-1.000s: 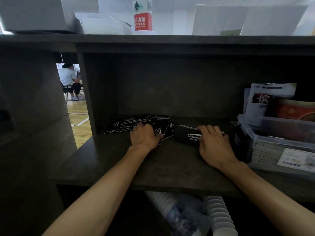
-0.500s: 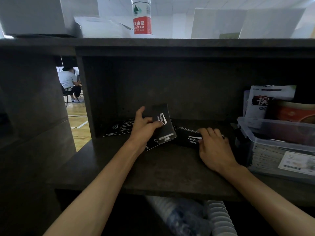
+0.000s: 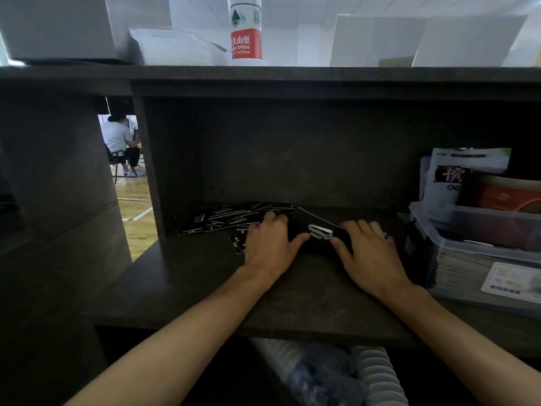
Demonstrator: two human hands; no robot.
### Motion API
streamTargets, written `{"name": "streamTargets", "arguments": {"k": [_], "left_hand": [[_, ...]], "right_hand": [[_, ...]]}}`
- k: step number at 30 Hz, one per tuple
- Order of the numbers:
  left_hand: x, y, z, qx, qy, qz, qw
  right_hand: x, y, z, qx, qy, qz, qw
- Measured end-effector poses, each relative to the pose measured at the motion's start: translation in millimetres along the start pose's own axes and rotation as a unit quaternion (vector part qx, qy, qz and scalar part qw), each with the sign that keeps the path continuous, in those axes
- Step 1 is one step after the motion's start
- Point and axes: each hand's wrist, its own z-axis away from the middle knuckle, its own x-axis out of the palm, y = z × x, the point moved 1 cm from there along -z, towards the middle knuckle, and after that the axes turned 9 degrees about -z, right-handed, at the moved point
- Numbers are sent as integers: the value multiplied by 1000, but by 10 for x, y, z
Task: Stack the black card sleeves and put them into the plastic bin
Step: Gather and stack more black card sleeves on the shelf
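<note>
A stack of black card sleeves [image 3: 319,233] with white print lies on the dark shelf [image 3: 307,291], in the middle. My left hand [image 3: 270,247] grips its left end, fingers curled over the far edge and thumb against the near edge. My right hand [image 3: 369,254] holds the right end the same way, fingers on top and thumb at the front. Several loose black sleeves [image 3: 225,219] lie scattered to the left, toward the back of the shelf. The clear plastic bin [image 3: 480,230] stands at the right and holds paper packs.
Snack packets [image 3: 456,174] lean behind the bin. A water bottle [image 3: 245,33] and white boxes stand on the shelf top. A dark upright panel [image 3: 149,171] closes the shelf's left side. Stacked white cups [image 3: 377,373] and a bottle lie below the shelf.
My left hand lifted one black sleeve from the scattered pile, carried it right and laid it on the stack. My right hand stayed on the stack, and both now hold it.
</note>
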Motion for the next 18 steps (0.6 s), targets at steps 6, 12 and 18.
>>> {"name": "streamTargets", "arguments": {"k": [6,12,18], "left_hand": [[-22,12,28,86,-26,-31,995],[-24,-329,-65,-26,-123,-88,988],[-77,-367,-169,-68,-78,1,995]], "right_hand": [[-12,7,15,-6,-4,35,999],[-19,5,18,-6,-6,21,1000],[-24,-1,21,-5,-3,15,1000]]}}
